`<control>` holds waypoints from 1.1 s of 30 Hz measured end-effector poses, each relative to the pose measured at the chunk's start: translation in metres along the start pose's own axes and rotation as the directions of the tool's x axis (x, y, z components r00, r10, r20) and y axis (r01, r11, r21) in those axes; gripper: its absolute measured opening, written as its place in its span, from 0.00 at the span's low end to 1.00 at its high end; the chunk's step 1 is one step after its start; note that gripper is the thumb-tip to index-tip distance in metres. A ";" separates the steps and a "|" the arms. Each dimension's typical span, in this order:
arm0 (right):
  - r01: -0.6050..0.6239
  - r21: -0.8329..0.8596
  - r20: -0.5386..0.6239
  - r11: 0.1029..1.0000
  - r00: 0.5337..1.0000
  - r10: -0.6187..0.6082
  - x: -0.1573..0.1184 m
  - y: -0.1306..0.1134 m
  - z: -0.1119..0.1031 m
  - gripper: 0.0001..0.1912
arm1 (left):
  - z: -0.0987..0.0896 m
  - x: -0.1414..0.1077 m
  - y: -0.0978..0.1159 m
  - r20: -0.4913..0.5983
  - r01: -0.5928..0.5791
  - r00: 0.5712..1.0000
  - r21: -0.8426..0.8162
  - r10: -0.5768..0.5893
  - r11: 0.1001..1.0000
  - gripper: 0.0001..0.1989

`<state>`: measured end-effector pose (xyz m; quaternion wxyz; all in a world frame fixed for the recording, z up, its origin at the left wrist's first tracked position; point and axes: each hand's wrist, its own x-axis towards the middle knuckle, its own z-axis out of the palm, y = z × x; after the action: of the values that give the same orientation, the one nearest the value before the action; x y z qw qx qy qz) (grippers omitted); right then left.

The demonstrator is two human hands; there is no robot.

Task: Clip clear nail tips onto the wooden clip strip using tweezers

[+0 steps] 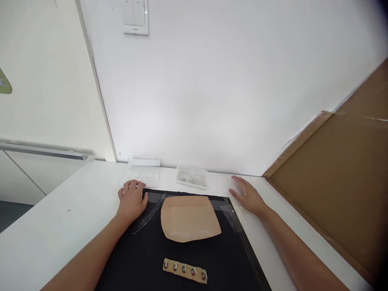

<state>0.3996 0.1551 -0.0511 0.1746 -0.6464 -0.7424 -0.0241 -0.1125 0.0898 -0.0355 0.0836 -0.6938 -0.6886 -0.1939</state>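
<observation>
My left hand [132, 201] rests palm down at the back left corner of the black mat [133, 262], fingers apart and slightly bent, close to an open clear plastic box [151, 178]. Just right of it lies a dark, curved, blade-shaped piece [150, 214]. A tan sheet with curved edges [190, 218] lies flat on the mat. Nearer to me is a tan strip [189, 271] bearing several round, shiny brown pieces, each with a small white mark. On the white table, past the mat's right edge, my right hand [247, 197] lies with fingers spread, holding nothing.
A shallow translucent box [192, 178] with pale contents, hard to make out, stands against the white wall [197, 101]. A brown board [339, 169] borders the white table [69, 194] on the right. Clear film [232, 218] covers the mat's right corner.
</observation>
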 end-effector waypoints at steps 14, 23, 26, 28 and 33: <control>0.044 0.000 0.097 0.999 0.994 -0.044 0.034 0.019 0.015 0.29 | 0.003 0.002 -0.001 0.009 0.004 1.000 0.016 -0.004 1.000 0.16; -0.214 -0.123 -0.027 0.969 0.977 0.212 0.027 0.060 -0.028 0.30 | 0.002 0.003 -0.002 0.026 0.007 1.000 0.041 -0.008 0.999 0.18; -0.410 -0.163 -0.078 0.897 0.912 0.403 0.009 0.092 -0.037 0.36 | 0.003 0.004 -0.003 0.024 -0.002 1.000 0.043 0.000 0.999 0.18; -0.494 -0.175 -0.076 0.852 0.869 0.488 -0.003 0.111 -0.036 0.34 | 0.003 0.004 -0.004 0.026 -0.004 1.000 0.044 0.003 0.999 0.18; -0.544 -0.161 -0.031 0.823 0.837 0.547 -0.014 0.134 -0.020 0.26 | 0.002 0.003 -0.002 0.024 -0.001 1.000 0.051 0.000 0.999 0.18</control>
<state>0.5356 0.1578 -0.0616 0.1146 -0.8437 -0.5237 -0.0285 -0.1147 0.0937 -0.0362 0.0930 -0.6940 -0.6939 -0.1679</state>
